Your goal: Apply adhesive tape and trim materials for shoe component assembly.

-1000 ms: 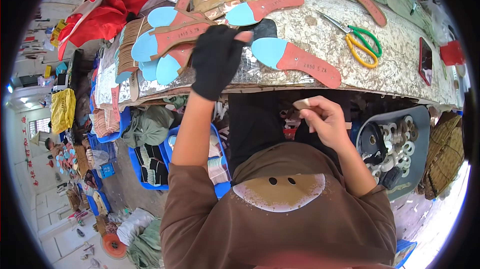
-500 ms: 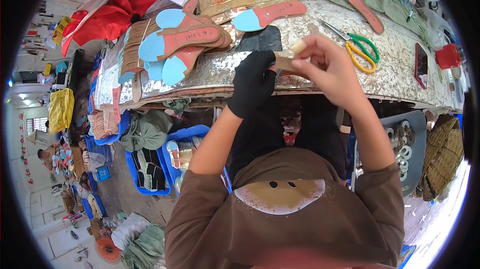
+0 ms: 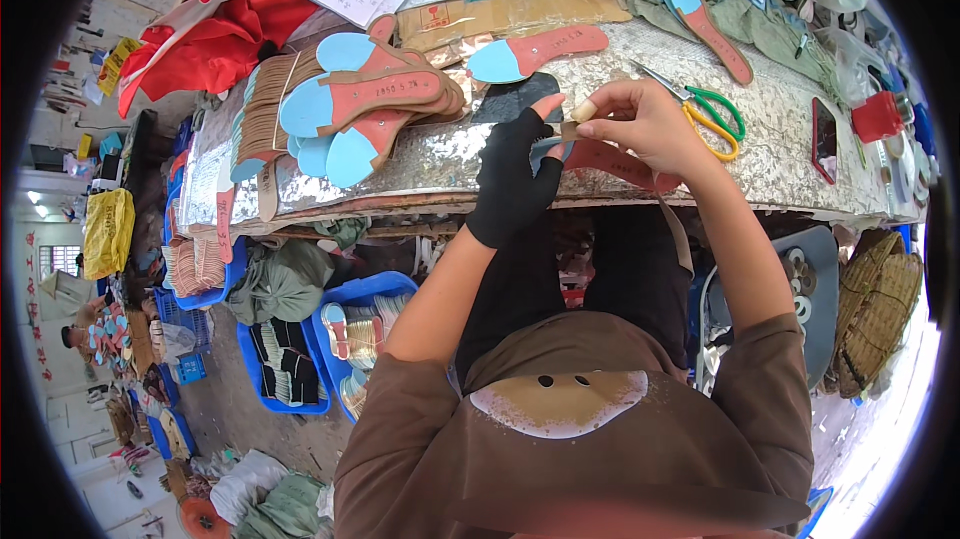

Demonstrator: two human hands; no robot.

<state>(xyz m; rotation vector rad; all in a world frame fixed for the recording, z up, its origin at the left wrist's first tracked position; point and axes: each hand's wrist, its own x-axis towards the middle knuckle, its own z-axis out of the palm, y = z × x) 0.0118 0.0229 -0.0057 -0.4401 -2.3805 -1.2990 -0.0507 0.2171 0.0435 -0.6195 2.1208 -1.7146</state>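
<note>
My left hand (image 3: 513,177), in a black glove with bare fingertips, grips the blue end of a red-and-blue insole (image 3: 612,165) above the near edge of the bench. Pinched in my right hand (image 3: 640,127) is a narrow tan strip (image 3: 678,235), laid at the blue end of that insole. The strip's tail hangs below my right wrist, past the bench edge. One right fingertip wears a pale finger cot (image 3: 583,112). Parts of the insole are hidden behind both hands.
Left on the bench lie piled insoles (image 3: 375,104) and a banded bundle (image 3: 272,104). Single insoles (image 3: 545,51) and green-and-yellow scissors (image 3: 718,124) lie beyond my hands. A phone (image 3: 823,141) is at right. Blue crates (image 3: 283,401) and a grey bin (image 3: 822,269) stand below the bench.
My left hand has turned, with its fingers spread along the insole's blue end. More of the insole shows under my right hand, and the tan strip's tail now hangs below it.
</note>
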